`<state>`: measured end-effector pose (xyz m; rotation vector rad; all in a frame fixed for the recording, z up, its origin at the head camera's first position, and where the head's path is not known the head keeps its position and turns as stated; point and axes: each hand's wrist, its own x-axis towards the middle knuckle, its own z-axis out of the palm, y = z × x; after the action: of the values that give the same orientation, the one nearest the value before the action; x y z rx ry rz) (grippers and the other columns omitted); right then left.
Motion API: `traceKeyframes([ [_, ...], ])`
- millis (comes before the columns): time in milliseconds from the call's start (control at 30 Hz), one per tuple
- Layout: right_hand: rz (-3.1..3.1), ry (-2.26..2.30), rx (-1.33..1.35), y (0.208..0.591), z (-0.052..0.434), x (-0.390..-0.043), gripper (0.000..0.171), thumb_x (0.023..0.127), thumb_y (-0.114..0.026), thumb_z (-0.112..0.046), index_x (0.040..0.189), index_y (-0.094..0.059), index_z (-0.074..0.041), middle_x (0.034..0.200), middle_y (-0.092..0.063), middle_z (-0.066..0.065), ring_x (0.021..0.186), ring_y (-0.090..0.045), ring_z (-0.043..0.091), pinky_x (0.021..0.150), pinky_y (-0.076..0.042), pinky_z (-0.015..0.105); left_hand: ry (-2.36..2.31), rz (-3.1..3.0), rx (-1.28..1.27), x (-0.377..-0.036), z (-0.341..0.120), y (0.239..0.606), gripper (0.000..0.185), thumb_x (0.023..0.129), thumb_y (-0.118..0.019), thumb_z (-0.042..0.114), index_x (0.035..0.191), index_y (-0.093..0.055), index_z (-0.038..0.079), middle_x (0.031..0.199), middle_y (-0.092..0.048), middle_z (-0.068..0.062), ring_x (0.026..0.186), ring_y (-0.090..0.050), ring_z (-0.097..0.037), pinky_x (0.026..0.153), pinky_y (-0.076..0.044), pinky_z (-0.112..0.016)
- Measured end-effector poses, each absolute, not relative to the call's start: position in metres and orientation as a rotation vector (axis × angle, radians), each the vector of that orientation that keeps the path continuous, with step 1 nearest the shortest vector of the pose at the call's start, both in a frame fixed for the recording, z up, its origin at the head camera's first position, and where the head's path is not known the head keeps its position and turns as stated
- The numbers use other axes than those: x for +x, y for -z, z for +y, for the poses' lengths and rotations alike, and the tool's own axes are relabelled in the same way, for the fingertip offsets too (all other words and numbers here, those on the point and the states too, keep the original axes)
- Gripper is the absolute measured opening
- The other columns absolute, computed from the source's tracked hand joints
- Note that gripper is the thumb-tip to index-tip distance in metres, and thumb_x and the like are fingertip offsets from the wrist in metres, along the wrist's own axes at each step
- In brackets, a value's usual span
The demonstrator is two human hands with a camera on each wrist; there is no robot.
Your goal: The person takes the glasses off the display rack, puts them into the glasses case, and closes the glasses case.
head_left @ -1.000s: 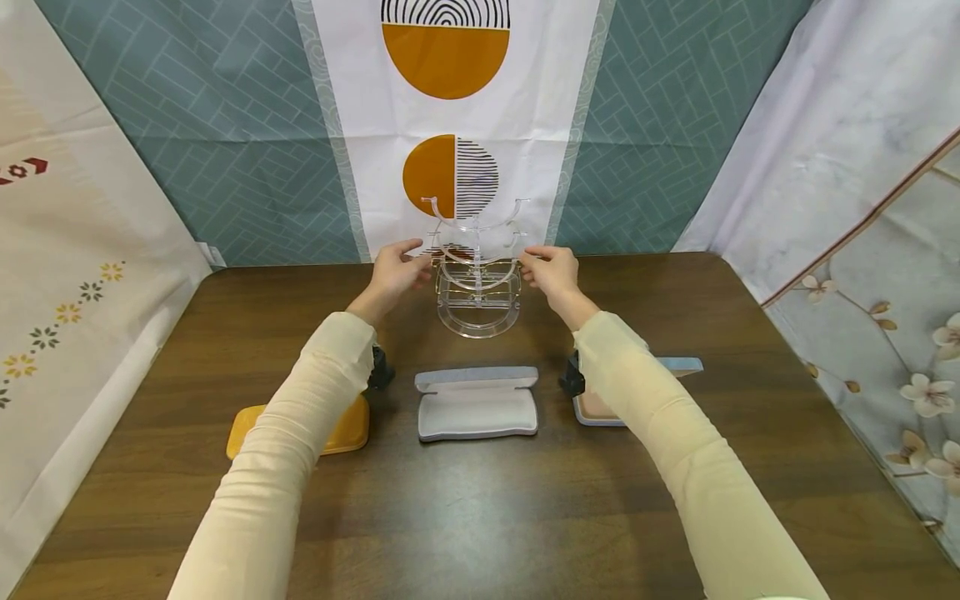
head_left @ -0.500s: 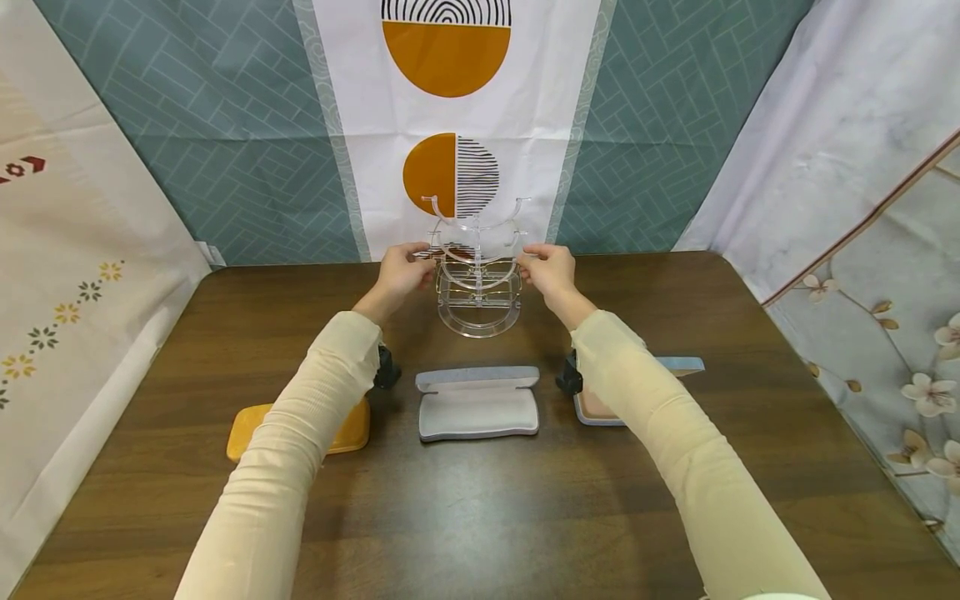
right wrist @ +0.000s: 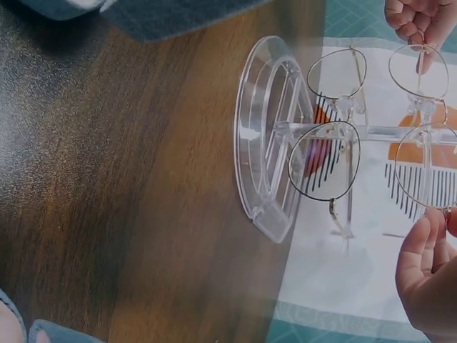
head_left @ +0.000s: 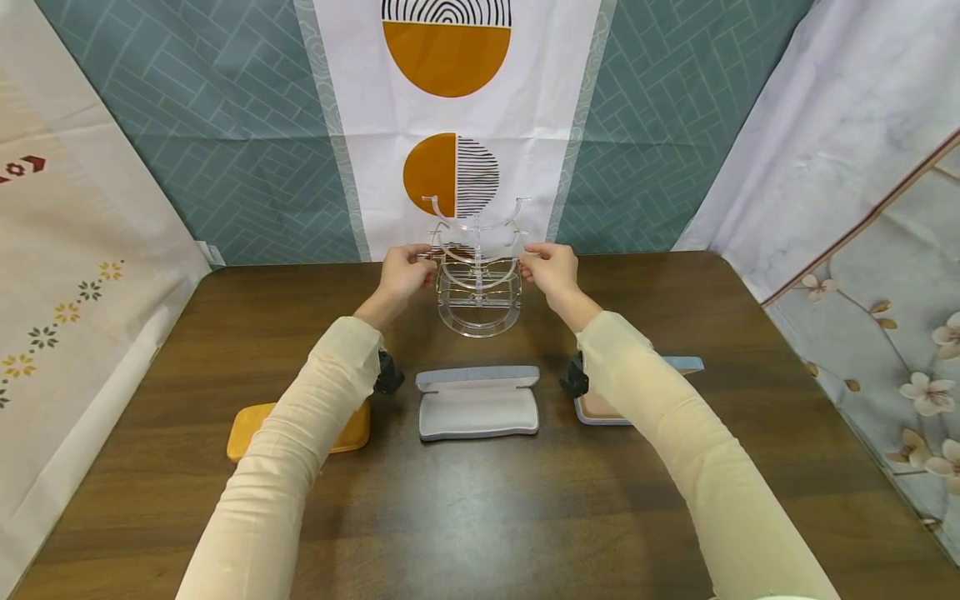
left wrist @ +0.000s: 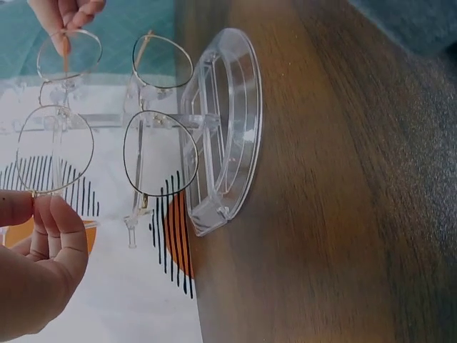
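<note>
Two hands hold a pair of thin wire-rimmed glasses [left wrist: 56,146] on a clear acrylic stand [head_left: 477,275] at the table's [head_left: 480,500] far edge. The left hand [head_left: 403,273] and right hand [head_left: 550,268] each pinch one outer rim. A second pair [left wrist: 158,153] rests lower on the stand. This looks like lifting the upper pair off; next calls for a level, even pull. The wrist views show the frames; the head view shows three cases [head_left: 477,402] nearer than the stand.

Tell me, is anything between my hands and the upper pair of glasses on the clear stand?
Nothing visible is. The left hand already pinches one end of the upper glasses, and the right hand pinches the other end. A second pair of glasses sits lower on the clear stand, below the held pair rather than between it and the hands.
</note>
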<state>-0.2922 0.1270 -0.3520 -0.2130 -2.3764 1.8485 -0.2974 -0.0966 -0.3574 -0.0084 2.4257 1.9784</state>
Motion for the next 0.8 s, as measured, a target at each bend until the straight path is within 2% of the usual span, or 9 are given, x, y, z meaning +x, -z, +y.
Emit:
traceKeyframes([
  [133,-2.366,-1.858,-0.190,0.348,0.127,-0.288,0.027,0.085,-0.061,-0.002,0.110,-0.063,0.005,0.084,-0.064,0.017,0.063,-0.062,0.017,0.064,-0.053,0.028,-2.043,2.391,0.001,-0.294,-0.097,0.357,0.038,0.085,-0.052,-0.004,0.123,-0.051,-0.008,0.081,-0.057,-0.017,0.055,-0.052,-0.010,0.060,-0.051,-0.026],
  [333,-2.326,-1.913,-0.177,0.341,0.124,-0.280,0.027,0.084,-0.059,0.001,0.111,-0.061,0.007,0.088,-0.063,0.023,0.057,-0.058,0.012,0.062,-0.053,0.027,-2.103,2.377,0.011,-0.289,-0.098,0.355,0.037,0.085,-0.050,-0.004,0.122,-0.051,-0.010,0.067,-0.054,-0.002,0.053,-0.052,-0.007,0.064,-0.053,-0.031],
  [433,-2.324,-1.915,-0.178,0.339,0.124,-0.277,0.028,0.085,-0.059,0.001,0.112,-0.061,0.007,0.080,-0.063,0.015,0.058,-0.059,0.012,0.064,-0.053,0.029,-2.131,2.364,0.015,-0.285,-0.098,0.354,0.037,0.085,-0.050,-0.005,0.122,-0.052,-0.009,0.066,-0.054,0.000,0.054,-0.052,-0.007,0.066,-0.053,-0.034],
  [567,-2.343,-1.900,-0.183,0.336,0.125,-0.273,0.029,0.085,-0.059,-0.001,0.113,-0.061,0.005,0.074,-0.061,0.007,0.057,-0.059,0.010,0.062,-0.053,0.025,-2.155,2.352,0.040,-0.281,-0.098,0.352,0.037,0.086,-0.051,-0.005,0.122,-0.052,-0.009,0.067,-0.054,-0.002,0.055,-0.053,-0.008,0.063,-0.053,-0.030],
  [700,-2.360,-1.900,-0.178,0.334,0.125,-0.268,0.029,0.086,-0.059,-0.002,0.115,-0.060,0.005,0.084,-0.063,0.017,0.056,-0.057,0.007,0.055,-0.049,0.017,-2.152,2.349,0.050,-0.277,-0.099,0.350,0.036,0.086,-0.052,-0.005,0.122,-0.051,-0.009,0.068,-0.054,-0.002,0.057,-0.053,-0.009,0.061,-0.052,-0.026],
  [800,-2.371,-1.902,-0.173,0.332,0.125,-0.265,0.030,0.087,-0.058,-0.003,0.116,-0.060,0.004,0.094,-0.062,0.024,0.060,-0.059,0.012,0.056,-0.049,0.017,-2.150,2.345,0.065,-0.274,-0.100,0.350,0.036,0.087,-0.052,-0.005,0.123,-0.050,-0.010,0.067,-0.053,0.000,0.058,-0.053,-0.009,0.060,-0.051,-0.025],
])
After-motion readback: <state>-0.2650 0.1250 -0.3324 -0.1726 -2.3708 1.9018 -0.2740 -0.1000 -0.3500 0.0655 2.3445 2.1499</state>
